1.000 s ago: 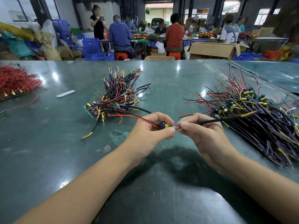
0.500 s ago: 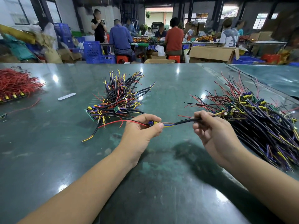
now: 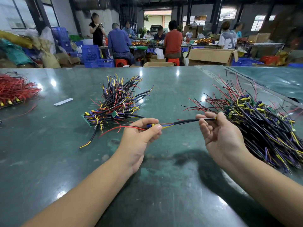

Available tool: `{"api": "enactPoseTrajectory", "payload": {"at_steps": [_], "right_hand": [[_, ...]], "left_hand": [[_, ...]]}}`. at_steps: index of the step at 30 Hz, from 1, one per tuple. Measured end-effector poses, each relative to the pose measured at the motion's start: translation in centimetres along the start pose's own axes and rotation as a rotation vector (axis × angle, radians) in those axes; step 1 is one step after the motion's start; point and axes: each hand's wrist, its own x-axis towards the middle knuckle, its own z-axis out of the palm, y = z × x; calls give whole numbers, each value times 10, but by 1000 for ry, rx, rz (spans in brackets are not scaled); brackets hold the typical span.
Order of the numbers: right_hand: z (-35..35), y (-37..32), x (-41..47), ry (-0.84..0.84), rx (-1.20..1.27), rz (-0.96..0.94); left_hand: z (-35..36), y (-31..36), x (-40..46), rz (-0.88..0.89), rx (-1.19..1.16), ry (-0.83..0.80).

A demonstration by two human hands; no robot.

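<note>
Head view, we hold wire harness above glossy green table, left grip and right grip clamped on it, seated workers behind.

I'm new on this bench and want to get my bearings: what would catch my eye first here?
Front and centre, the left hand and right hand each pinch an end of one wire lead, stretched between them above the green table. Behind the left hand lies a small bundle of mixed-colour leads. A far larger heap sprawls at the right, and a red wire pile sits at the far left.
</note>
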Motion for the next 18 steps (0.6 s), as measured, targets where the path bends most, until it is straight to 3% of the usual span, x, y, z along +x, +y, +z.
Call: {"api": "enactPoseTrajectory", "payload": {"at_steps": [6,10,12,14,16,18], "right_hand": [[0,1,-3,-65,-17,-8],[-1,3,-2,-110,-276,-154],[-5,6,-2,-26,-631,-324],[-10,6,-4,45,-1061,-651],[-10,7,-9,-29,-1373,-1035],[-7,10,-11,-175,-1553,-1208]], "left_hand": [[2,8,2,43,-110,-1],[-10,10,2,132,-37,45],[-16,11,5,126,-41,104],[-18,10,8,103,-18,131],[-18,8,8,78,45,108],[-17,5,6,74,124,52]]}}
